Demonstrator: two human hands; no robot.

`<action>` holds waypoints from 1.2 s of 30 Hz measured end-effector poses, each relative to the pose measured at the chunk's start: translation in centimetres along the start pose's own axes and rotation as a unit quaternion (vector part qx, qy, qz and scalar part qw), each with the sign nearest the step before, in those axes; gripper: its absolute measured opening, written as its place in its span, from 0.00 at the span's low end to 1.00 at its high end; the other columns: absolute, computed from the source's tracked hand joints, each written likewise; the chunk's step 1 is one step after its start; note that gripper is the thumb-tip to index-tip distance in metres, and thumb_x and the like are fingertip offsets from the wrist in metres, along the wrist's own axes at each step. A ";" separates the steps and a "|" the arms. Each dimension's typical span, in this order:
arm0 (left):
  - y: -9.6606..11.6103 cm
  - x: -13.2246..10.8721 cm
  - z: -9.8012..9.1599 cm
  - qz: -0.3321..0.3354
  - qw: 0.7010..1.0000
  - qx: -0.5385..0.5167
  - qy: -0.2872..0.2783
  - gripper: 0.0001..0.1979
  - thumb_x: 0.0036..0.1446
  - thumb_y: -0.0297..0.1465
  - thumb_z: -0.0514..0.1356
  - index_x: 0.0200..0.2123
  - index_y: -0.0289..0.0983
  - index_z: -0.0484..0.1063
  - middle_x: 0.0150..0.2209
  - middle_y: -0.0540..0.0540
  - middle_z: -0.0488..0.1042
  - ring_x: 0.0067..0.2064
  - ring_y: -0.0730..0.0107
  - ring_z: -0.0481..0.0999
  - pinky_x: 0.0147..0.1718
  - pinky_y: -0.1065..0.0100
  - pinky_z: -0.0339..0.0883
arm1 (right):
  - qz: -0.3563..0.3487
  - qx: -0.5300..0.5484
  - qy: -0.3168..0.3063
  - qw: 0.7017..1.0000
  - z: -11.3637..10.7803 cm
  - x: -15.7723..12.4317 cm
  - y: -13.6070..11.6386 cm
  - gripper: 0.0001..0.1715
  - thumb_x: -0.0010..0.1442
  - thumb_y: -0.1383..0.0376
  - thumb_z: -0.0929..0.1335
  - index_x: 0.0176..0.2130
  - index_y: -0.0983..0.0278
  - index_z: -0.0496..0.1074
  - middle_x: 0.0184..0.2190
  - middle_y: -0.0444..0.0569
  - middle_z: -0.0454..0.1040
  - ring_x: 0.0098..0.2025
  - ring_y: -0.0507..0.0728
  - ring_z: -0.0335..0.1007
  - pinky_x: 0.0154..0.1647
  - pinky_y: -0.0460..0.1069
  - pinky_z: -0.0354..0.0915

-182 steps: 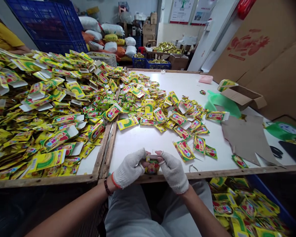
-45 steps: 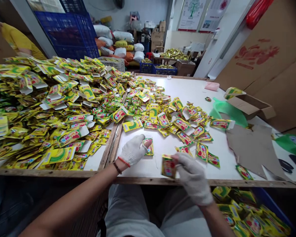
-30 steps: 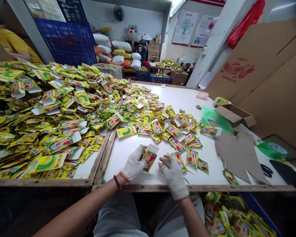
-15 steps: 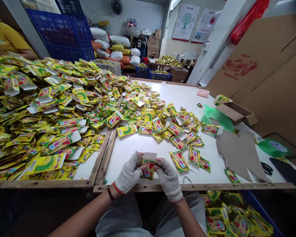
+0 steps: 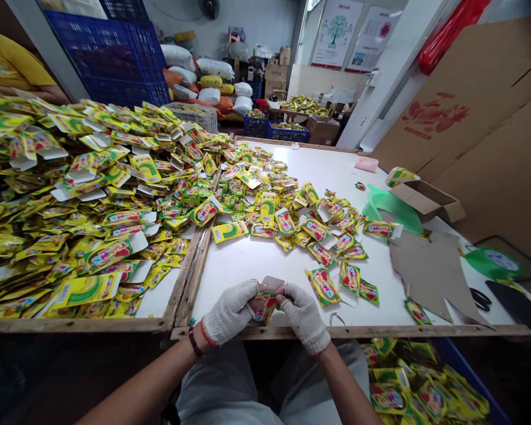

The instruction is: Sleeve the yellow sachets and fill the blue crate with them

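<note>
Head view: my left fingers [image 5: 246, 290] and right fingers [image 5: 289, 291] grip the small printed carton [image 5: 268, 305] between them; the blue crate [image 5: 466, 367] below holds yellow cartons [image 5: 389, 399].

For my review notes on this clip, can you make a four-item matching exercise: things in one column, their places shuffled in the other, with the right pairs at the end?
Things
1. small printed carton
2. red plastic bag
3. dark beaded bracelet
4. torn grey cardboard sheet

Places
A. high up, at the top right of the picture
B. lying on the white tabletop
C. held between the gloved left hand and the gloved right hand
D. around the wrist of the left arm

Right pairs
1-C, 2-A, 3-D, 4-B
</note>
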State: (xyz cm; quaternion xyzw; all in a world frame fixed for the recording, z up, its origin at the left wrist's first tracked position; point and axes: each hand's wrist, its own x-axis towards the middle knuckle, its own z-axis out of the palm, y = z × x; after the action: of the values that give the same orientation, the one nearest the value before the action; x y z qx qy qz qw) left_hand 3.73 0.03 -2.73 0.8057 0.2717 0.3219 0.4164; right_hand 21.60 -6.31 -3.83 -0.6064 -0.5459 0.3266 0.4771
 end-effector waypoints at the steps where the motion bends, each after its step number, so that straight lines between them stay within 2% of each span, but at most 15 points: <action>1: 0.3 0.2 -0.4 -0.002 1.000 -0.010 -0.008 0.11 0.54 0.27 0.54 0.40 0.35 0.72 0.36 0.45 0.74 0.37 0.68 0.73 0.40 0.68 0.66 | 0.003 0.017 -0.004 1.000 0.1 0.2 -0.1 0.10 0.56 0.65 0.64 0.40 0.65 0.68 0.26 0.44 0.71 0.28 0.52 0.68 0.30 0.46 0.68; 3: 0.8 0.7 -1.0 -0.025 0.999 -0.035 -0.008 0.09 0.54 0.27 0.54 0.37 0.34 0.72 0.34 0.45 0.74 0.36 0.69 0.72 0.39 0.68 0.66 | 0.001 0.039 -0.017 0.999 0.2 0.6 -0.3 0.22 0.56 0.66 0.64 0.51 0.65 0.62 0.26 0.42 0.71 0.28 0.51 0.68 0.31 0.46 0.68; 4: 1.0 0.9 -1.3 -0.048 0.997 -0.054 -0.001 0.07 0.54 0.28 0.55 0.35 0.33 0.71 0.32 0.46 0.73 0.35 0.69 0.72 0.38 0.69 0.66 | -0.007 0.034 -0.025 0.999 0.3 0.8 -0.5 0.25 0.56 0.66 0.64 0.53 0.65 0.61 0.28 0.43 0.72 0.30 0.52 0.69 0.33 0.47 0.69; 6: 1.2 1.2 -1.6 -0.112 0.987 -0.112 0.018 0.06 0.53 0.29 0.56 0.35 0.33 0.68 0.31 0.47 0.73 0.34 0.71 0.72 0.35 0.70 0.67 | -0.041 -0.006 -0.035 0.999 0.5 1.0 -0.9 0.20 0.56 0.67 0.63 0.49 0.65 0.66 0.33 0.47 0.74 0.36 0.54 0.71 0.40 0.49 0.69; 8: 1.2 1.3 -1.7 -0.160 0.972 -0.167 0.040 0.10 0.51 0.28 0.57 0.39 0.34 0.66 0.34 0.47 0.73 0.34 0.71 0.73 0.34 0.70 0.68 | -0.096 -0.059 -0.023 0.993 0.5 1.1 -1.4 0.13 0.56 0.67 0.64 0.41 0.64 0.72 0.37 0.50 0.75 0.41 0.56 0.71 0.45 0.52 0.68; 10: 1.3 1.2 -1.6 -0.153 0.975 -0.155 0.048 0.11 0.51 0.26 0.56 0.40 0.34 0.67 0.35 0.46 0.74 0.36 0.69 0.74 0.37 0.68 0.68 | -0.138 -0.099 -0.016 0.985 0.5 1.0 -1.9 0.12 0.56 0.67 0.64 0.40 0.62 0.74 0.39 0.51 0.76 0.42 0.57 0.72 0.46 0.52 0.68; 12: 1.5 0.9 -1.6 -0.115 0.988 -0.101 0.033 0.08 0.51 0.26 0.55 0.36 0.34 0.71 0.35 0.45 0.75 0.38 0.68 0.73 0.40 0.68 0.66 | -0.148 -0.125 -0.024 0.981 0.4 0.8 -2.5 0.13 0.57 0.67 0.64 0.40 0.61 0.74 0.39 0.50 0.76 0.42 0.57 0.72 0.45 0.51 0.68; 15: 2.1 0.7 -2.0 -0.094 0.993 -0.077 -0.009 0.09 0.54 0.29 0.55 0.35 0.34 0.74 0.35 0.45 0.76 0.37 0.68 0.73 0.39 0.70 0.66 | -0.121 -0.142 -0.048 0.981 0.3 0.9 -3.4 0.12 0.59 0.65 0.63 0.39 0.62 0.75 0.36 0.50 0.77 0.39 0.56 0.73 0.41 0.50 0.68; 19: 2.1 1.1 -2.8 -0.122 0.990 -0.069 -0.012 0.11 0.55 0.34 0.56 0.34 0.33 0.74 0.30 0.47 0.75 0.32 0.70 0.72 0.31 0.73 0.65 | -0.079 -0.138 -0.068 0.985 0.2 1.4 -4.4 0.10 0.58 0.64 0.65 0.37 0.61 0.76 0.33 0.48 0.78 0.35 0.56 0.74 0.36 0.49 0.69; 22: 1.6 1.2 -3.2 -0.120 0.992 -0.043 -0.026 0.10 0.55 0.33 0.56 0.33 0.33 0.74 0.29 0.47 0.74 0.32 0.70 0.71 0.31 0.73 0.64 | -0.071 -0.151 -0.075 0.983 0.5 1.8 -4.5 0.10 0.57 0.64 0.66 0.36 0.62 0.76 0.32 0.48 0.78 0.34 0.56 0.74 0.35 0.48 0.69; 24: 1.3 0.9 -3.3 -0.098 0.994 -0.028 -0.042 0.11 0.57 0.33 0.54 0.34 0.33 0.74 0.30 0.47 0.74 0.32 0.71 0.71 0.32 0.72 0.64 | -0.099 -0.173 -0.081 0.977 0.6 1.8 -4.3 0.10 0.57 0.65 0.65 0.36 0.63 0.76 0.32 0.49 0.78 0.34 0.56 0.74 0.37 0.49 0.70; 26: 1.0 0.2 -3.5 -0.047 0.998 -0.002 -0.051 0.11 0.58 0.32 0.53 0.33 0.33 0.73 0.29 0.46 0.72 0.32 0.72 0.70 0.33 0.72 0.63 | -0.152 -0.185 -0.093 0.966 0.7 1.4 -3.8 0.12 0.57 0.69 0.63 0.38 0.63 0.76 0.35 0.51 0.78 0.37 0.56 0.74 0.40 0.49 0.70; 31: 0.3 -1.9 -3.9 0.143 0.982 0.106 -0.069 0.09 0.58 0.29 0.52 0.37 0.33 0.71 0.33 0.42 0.71 0.35 0.69 0.69 0.34 0.71 0.64 | -0.309 -0.192 -0.090 0.927 0.6 -1.0 -1.8 0.25 0.56 0.74 0.62 0.52 0.65 0.67 0.51 0.58 0.69 0.51 0.58 0.68 0.46 0.50 0.69; 33: 0.1 -2.4 -3.6 0.187 0.965 0.166 -0.080 0.08 0.56 0.29 0.54 0.37 0.34 0.70 0.34 0.42 0.71 0.35 0.68 0.69 0.34 0.69 0.64 | -0.330 -0.200 -0.085 0.919 0.8 -1.7 -0.9 0.28 0.56 0.76 0.61 0.56 0.63 0.63 0.54 0.57 0.66 0.54 0.58 0.64 0.48 0.50 0.69; 36: -0.1 -2.2 -2.9 0.179 0.953 0.230 -0.084 0.06 0.54 0.28 0.54 0.35 0.35 0.70 0.32 0.44 0.70 0.33 0.69 0.69 0.31 0.70 0.64 | -0.311 -0.194 -0.052 0.929 1.7 -1.5 -0.2 0.27 0.56 0.76 0.60 0.54 0.61 0.65 0.50 0.55 0.69 0.51 0.56 0.68 0.47 0.48 0.69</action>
State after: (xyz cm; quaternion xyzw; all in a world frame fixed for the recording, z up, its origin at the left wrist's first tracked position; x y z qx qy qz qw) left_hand 0.11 0.03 -2.18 0.9393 0.1537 0.2513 0.1761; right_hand 19.69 -7.39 -4.40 -0.4687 -0.7842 0.0808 0.3985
